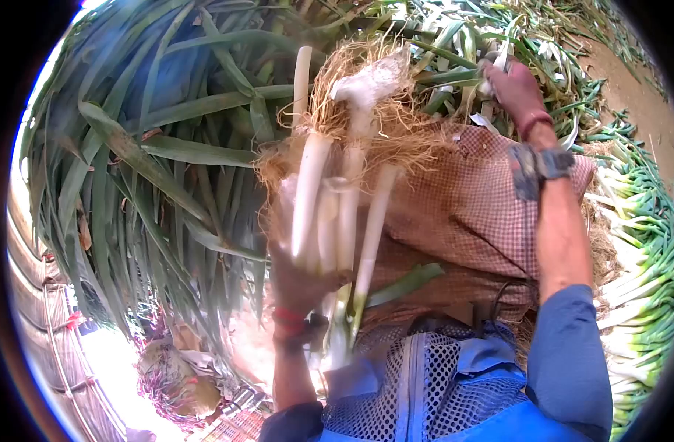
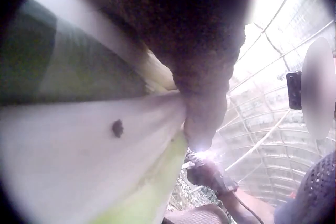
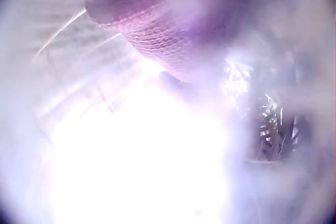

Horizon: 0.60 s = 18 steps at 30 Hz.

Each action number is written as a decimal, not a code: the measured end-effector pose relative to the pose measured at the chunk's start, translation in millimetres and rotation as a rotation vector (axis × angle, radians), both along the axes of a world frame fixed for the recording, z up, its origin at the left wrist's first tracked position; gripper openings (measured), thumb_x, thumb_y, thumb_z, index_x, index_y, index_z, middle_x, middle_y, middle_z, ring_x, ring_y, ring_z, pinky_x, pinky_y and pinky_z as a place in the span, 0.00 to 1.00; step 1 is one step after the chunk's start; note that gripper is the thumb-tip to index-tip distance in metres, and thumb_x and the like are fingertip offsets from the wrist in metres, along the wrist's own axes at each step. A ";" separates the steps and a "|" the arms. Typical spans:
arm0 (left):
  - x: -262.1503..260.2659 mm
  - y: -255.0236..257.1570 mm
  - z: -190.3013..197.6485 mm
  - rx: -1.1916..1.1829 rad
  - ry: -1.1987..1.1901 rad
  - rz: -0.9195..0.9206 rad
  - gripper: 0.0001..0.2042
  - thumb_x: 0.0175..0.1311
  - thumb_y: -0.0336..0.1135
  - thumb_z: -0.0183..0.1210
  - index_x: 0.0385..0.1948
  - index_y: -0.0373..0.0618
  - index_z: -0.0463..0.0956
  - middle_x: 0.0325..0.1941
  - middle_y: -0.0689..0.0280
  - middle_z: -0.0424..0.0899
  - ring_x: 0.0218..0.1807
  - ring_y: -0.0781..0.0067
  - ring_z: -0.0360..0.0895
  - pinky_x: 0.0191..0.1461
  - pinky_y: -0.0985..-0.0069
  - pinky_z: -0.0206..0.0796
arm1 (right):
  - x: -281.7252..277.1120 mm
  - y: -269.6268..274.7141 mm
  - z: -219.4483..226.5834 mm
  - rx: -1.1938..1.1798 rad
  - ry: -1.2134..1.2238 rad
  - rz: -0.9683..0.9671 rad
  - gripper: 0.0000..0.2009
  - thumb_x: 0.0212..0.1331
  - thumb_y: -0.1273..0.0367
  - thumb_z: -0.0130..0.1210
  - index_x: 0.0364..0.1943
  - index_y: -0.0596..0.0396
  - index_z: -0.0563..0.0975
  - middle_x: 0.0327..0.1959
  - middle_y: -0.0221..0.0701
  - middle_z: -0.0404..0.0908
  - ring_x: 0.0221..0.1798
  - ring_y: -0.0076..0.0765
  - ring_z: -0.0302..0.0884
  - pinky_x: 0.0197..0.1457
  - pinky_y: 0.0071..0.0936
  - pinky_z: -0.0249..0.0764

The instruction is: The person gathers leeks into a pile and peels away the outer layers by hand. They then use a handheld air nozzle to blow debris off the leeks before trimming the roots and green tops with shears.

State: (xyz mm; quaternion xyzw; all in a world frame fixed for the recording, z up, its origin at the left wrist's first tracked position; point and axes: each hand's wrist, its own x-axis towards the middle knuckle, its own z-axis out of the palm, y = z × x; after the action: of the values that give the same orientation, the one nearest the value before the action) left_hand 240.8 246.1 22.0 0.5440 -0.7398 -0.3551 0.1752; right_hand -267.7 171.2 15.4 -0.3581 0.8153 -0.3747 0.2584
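Note:
My gloved left hand (image 1: 304, 283) grips a bunch of long green onions (image 1: 311, 195), their white stems upright and the bushy tan roots (image 1: 410, 144) at the top. In the left wrist view a white stem (image 2: 79, 145) passes close by the gloved fingers (image 2: 202, 113). Farther off, at the pile of leaves, my gloved right hand (image 1: 517, 92) has its fingers curled around a pale strip of leaf (image 1: 502, 55). Glare washes out most of the right wrist view, where the ribbed glove (image 3: 163, 29) shows but the strip does not.
A large heap of green onion leaves (image 1: 182, 147) fills the left. Checked cloth (image 1: 469, 199) covers my lap. Trimmed green onions (image 1: 639, 272) lie in a row at the right, beside bare soil (image 1: 631, 96). Loose peelings (image 1: 558, 51) lie at the back.

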 end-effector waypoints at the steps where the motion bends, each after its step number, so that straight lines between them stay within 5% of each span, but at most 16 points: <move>1: -3.2 -1.2 2.5 -0.028 0.015 -0.014 0.72 0.41 0.33 0.88 0.77 0.26 0.30 0.66 0.45 0.73 0.56 0.58 0.84 0.55 0.64 0.87 | 16.9 14.4 28.6 0.105 0.103 0.185 0.23 0.73 0.47 0.59 0.54 0.52 0.83 0.37 0.32 0.87 0.35 0.30 0.85 0.44 0.31 0.81; 4: -2.8 -10.0 9.9 0.063 0.087 -0.047 0.70 0.41 0.32 0.88 0.76 0.26 0.32 0.65 0.45 0.73 0.56 0.58 0.84 0.55 0.64 0.87 | 87.7 73.4 41.7 0.138 0.059 0.728 0.24 0.70 0.51 0.62 0.58 0.53 0.81 0.41 0.37 0.87 0.41 0.39 0.86 0.50 0.37 0.82; 6: 2.7 -7.2 3.5 -0.003 -0.049 -0.085 0.69 0.41 0.32 0.87 0.76 0.27 0.33 0.65 0.45 0.73 0.57 0.58 0.83 0.55 0.63 0.87 | 136.8 104.8 58.3 0.458 0.115 1.198 0.25 0.65 0.53 0.63 0.60 0.51 0.82 0.51 0.40 0.87 0.47 0.52 0.86 0.54 0.43 0.83; 8: 4.7 -7.7 0.6 -0.075 -0.179 -0.124 0.67 0.42 0.31 0.87 0.76 0.27 0.35 0.65 0.45 0.73 0.58 0.58 0.83 0.55 0.63 0.87 | 172.5 150.8 -0.4 0.234 0.203 1.279 0.19 0.63 0.53 0.62 0.50 0.50 0.85 0.45 0.39 0.88 0.45 0.50 0.87 0.48 0.46 0.83; 9: 6.0 -8.2 0.9 -0.023 -0.102 -0.102 0.66 0.42 0.31 0.87 0.75 0.28 0.36 0.65 0.46 0.73 0.58 0.58 0.83 0.55 0.62 0.87 | 178.2 154.5 2.9 0.231 0.207 1.281 0.19 0.63 0.53 0.62 0.50 0.50 0.85 0.45 0.39 0.88 0.45 0.50 0.87 0.48 0.46 0.83; 11: 7.2 -7.3 3.4 0.024 -0.025 -0.075 0.64 0.43 0.30 0.86 0.74 0.29 0.38 0.64 0.46 0.74 0.58 0.57 0.84 0.55 0.62 0.87 | 188.6 154.4 15.3 0.084 0.360 1.302 0.11 0.55 0.60 0.62 0.33 0.53 0.85 0.35 0.43 0.88 0.40 0.50 0.89 0.44 0.47 0.83; 13: 4.2 -5.4 5.9 -0.036 -0.177 -0.102 0.62 0.43 0.28 0.86 0.73 0.31 0.40 0.63 0.47 0.75 0.58 0.57 0.84 0.56 0.62 0.86 | 179.4 144.6 38.0 0.176 0.428 1.297 0.10 0.55 0.61 0.61 0.33 0.52 0.85 0.34 0.41 0.88 0.39 0.49 0.89 0.42 0.48 0.83; 16: 2.7 -9.4 1.8 -0.185 -0.061 -0.189 0.60 0.42 0.28 0.86 0.72 0.32 0.44 0.62 0.47 0.76 0.57 0.58 0.84 0.57 0.63 0.86 | 136.5 121.8 61.7 0.245 0.774 1.125 0.07 0.59 0.65 0.58 0.33 0.50 0.85 0.29 0.35 0.86 0.32 0.44 0.87 0.34 0.45 0.81; 18: 4.4 -6.0 3.1 -0.099 -0.059 -0.115 0.59 0.42 0.29 0.87 0.72 0.33 0.45 0.62 0.47 0.76 0.57 0.58 0.84 0.57 0.63 0.86 | 39.4 97.9 34.2 -0.271 0.897 0.786 0.07 0.68 0.71 0.54 0.39 0.46 0.84 0.25 0.30 0.78 0.25 0.35 0.78 0.27 0.35 0.78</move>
State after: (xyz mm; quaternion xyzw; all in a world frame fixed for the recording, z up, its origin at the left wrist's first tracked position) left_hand 245.2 240.1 25.1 0.5014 -0.7914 -0.3112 0.1592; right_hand -228.3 269.1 49.6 -0.7845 0.5966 -0.1646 -0.0393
